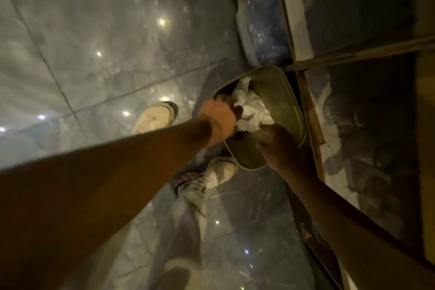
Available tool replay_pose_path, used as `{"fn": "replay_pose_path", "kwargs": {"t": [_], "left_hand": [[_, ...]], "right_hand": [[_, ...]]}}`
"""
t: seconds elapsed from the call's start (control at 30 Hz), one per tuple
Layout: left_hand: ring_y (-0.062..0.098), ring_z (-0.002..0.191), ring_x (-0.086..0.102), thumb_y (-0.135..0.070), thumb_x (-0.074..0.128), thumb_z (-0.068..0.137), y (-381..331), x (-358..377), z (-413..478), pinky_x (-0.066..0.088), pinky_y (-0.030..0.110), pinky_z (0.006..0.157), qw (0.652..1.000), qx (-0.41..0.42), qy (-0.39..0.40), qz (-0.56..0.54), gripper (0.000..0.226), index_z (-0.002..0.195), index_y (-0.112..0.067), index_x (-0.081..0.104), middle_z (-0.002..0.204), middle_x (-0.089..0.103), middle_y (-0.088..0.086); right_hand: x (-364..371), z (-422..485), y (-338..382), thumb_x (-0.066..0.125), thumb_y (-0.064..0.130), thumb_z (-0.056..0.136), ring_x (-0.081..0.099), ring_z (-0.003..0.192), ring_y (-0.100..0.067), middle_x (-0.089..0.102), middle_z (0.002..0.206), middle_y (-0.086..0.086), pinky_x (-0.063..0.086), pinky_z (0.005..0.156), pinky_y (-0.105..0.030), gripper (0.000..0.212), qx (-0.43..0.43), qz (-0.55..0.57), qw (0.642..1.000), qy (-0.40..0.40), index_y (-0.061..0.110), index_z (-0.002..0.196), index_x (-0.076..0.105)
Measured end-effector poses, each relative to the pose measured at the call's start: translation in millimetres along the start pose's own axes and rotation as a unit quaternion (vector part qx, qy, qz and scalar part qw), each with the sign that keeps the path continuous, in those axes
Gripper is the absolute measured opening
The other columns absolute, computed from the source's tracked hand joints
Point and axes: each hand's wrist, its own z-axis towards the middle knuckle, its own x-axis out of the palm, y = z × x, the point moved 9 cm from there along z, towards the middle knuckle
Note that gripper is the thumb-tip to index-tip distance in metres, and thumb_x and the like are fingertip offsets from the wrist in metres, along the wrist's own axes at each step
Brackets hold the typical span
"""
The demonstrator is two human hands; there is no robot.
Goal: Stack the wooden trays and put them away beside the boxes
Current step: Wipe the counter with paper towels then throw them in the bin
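Observation:
An olive-brown tray (280, 99) with rounded corners and a pale rim hangs tilted above the floor, next to a low wooden shelf frame (310, 115). A crumpled white wad (251, 106), paper or plastic, lies in it. My left hand (220, 120) grips the tray's near-left rim, fingers curled over the edge beside the wad. My right hand (280, 146) holds the tray's lower-right part, thumb on the inside. The view is blurred and dim; I cannot tell whether one tray or a stack is held.
Glossy grey floor tiles (98, 37) spread left, with light reflections. My two white shoes (155, 117) (211, 176) stand just below the tray. The shelf on the right holds plastic-wrapped bundles (266, 28) and dark bagged goods (367, 125).

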Motion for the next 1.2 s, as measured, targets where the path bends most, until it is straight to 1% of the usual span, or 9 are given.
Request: {"fn": "replay_pose_path", "kwargs": {"t": [0.13, 0.27, 0.37, 0.47, 0.67, 0.8, 0.97, 1.1, 1.2], "left_hand": [[0.034, 0.119, 0.049, -0.027, 0.045, 0.096, 23.3, -55.7, -62.6, 0.044, 0.044, 0.094, 0.995, 0.016, -0.093, -0.008, 0.032, 0.124, -0.013, 0.052, 0.128, 0.054, 0.014], [0.029, 0.128, 0.044, -0.034, 0.04, 0.098, 35.2, -106.9, -146.1, 0.041, 0.041, 0.104, 0.997, 0.014, -0.069, 0.018, 0.038, 0.131, -0.015, 0.047, 0.138, 0.049, 0.011], [0.027, 0.129, 0.043, -0.035, 0.031, 0.101, 31.7, -169.7, -215.0, 0.04, 0.038, 0.104, 0.994, 0.026, -0.102, -0.008, 0.042, 0.131, -0.014, 0.051, 0.14, 0.048, 0.009], [0.027, 0.128, 0.045, -0.034, 0.035, 0.1, 19.8, -229.4, -281.5, 0.039, 0.038, 0.105, 0.99, 0.036, -0.127, -0.054, 0.041, 0.131, -0.014, 0.053, 0.141, 0.049, 0.009], [0.028, 0.119, 0.054, -0.039, 0.036, 0.099, -31.4, -336.0, -381.0, 0.045, 0.039, 0.098, 0.985, 0.083, -0.149, -0.013, 0.041, 0.129, -0.019, 0.055, 0.132, 0.056, 0.006], [0.026, 0.113, 0.06, -0.04, 0.035, 0.099, -87.5, -407.6, -427.6, 0.049, 0.042, 0.094, 0.972, 0.159, -0.173, 0.0, 0.037, 0.125, -0.023, 0.056, 0.126, 0.062, 0.003], [0.023, 0.114, 0.061, -0.04, 0.039, 0.099, -125.2, -465.3, -448.9, 0.05, 0.038, 0.093, 0.964, 0.164, -0.204, -0.042, 0.032, 0.121, -0.028, 0.059, 0.123, 0.065, -0.002], [0.016, 0.111, 0.062, -0.038, 0.044, 0.099, -146.8, -497.6, -439.9, 0.042, 0.024, 0.08, 0.952, 0.147, -0.251, -0.094, 0.031, 0.122, -0.026, 0.061, 0.119, 0.068, -0.004], [0.018, 0.109, 0.062, -0.033, 0.046, 0.098, -169.0, -517.2, -420.8, 0.042, 0.025, 0.081, 0.942, 0.141, -0.262, -0.153, 0.03, 0.122, -0.022, 0.061, 0.117, 0.068, -0.001]], "right_hand": [[-51.1, -59.4, 33.0, 0.061, 0.033, 0.091, 0.04, 0.135, -0.026, 0.042, 0.148, -0.006, 0.038, 0.105, -0.041, 0.055, 0.022, 0.052, 0.998, -0.038, 0.022, 0.142, 0.043], [-108.9, -141.5, 70.6, 0.058, 0.034, 0.094, 0.033, 0.142, -0.025, 0.037, 0.153, -0.007, 0.03, 0.115, -0.04, 0.06, 0.017, 0.183, 0.982, -0.041, 0.02, 0.148, 0.037], [-165.2, -213.4, 93.9, 0.058, 0.035, 0.094, 0.039, 0.137, -0.027, 0.044, 0.148, -0.01, 0.035, 0.112, -0.041, 0.058, 0.01, 0.209, 0.975, -0.08, 0.019, 0.146, 0.04], [-215.8, -285.7, 111.4, 0.061, 0.033, 0.093, 0.028, 0.144, -0.024, 0.035, 0.154, -0.008, 0.027, 0.117, -0.037, 0.057, 0.004, 0.217, 0.968, -0.128, 0.019, 0.145, 0.042], [-284.4, -421.3, 118.1, 0.059, 0.033, 0.094, 0.034, 0.141, -0.016, 0.042, 0.15, -0.003, 0.028, 0.117, -0.03, 0.047, 0.016, 0.339, 0.921, -0.19, 0.02, 0.138, 0.052], [-325.5, -493.1, 93.4, 0.059, 0.033, 0.094, 0.053, 0.118, 0.0, 0.061, 0.128, 0.008, 0.039, 0.099, -0.01, 0.034, 0.019, 0.453, 0.848, -0.273, 0.023, 0.126, 0.062], [-354.0, -535.4, 31.3, 0.057, 0.037, 0.094, 0.063, 0.1, 0.005, 0.07, 0.103, 0.022, 0.049, 0.086, -0.015, 0.018, 0.026, 0.554, 0.759, -0.342, 0.036, 0.108, 0.068], [-386.0, -537.4, -23.5, 0.058, 0.036, 0.094, 0.064, 0.095, 0.006, 0.071, 0.097, 0.023, 0.049, 0.078, -0.015, 0.013, 0.026, 0.562, 0.734, -0.38, 0.043, 0.097, 0.069], [-417.3, -532.5, -54.2, 0.058, 0.035, 0.094, 0.062, 0.09, 0.011, 0.07, 0.093, 0.021, 0.047, 0.072, -0.012, 0.014, 0.031, 0.548, 0.737, -0.395, 0.047, 0.093, 0.065]]}}
